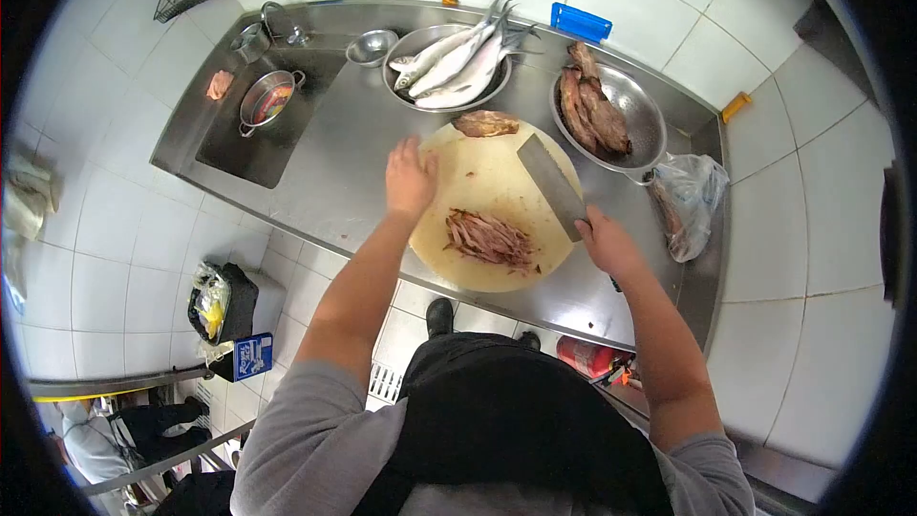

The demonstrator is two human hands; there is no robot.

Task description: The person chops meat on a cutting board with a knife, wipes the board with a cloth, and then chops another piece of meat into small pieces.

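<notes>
My right hand (608,243) is closed round the handle of a cleaver (551,185), whose broad blade lies slanted over the right side of a round cutting board (438,279). At the board's left edge is my left hand (411,178), fingers extended and nothing visible in them. A pile of thin-cut meat strips (489,240) sits on the near half of the board. An uncut chunk of browned meat (486,124) rests at the board's far edge.
Behind the board stands a bowl (391,76) with several whole fish (457,67). To the right are a metal colander (650,124) of browned meat pieces and a plastic bag (690,201). The sink (244,155) at left holds a small pot (250,121).
</notes>
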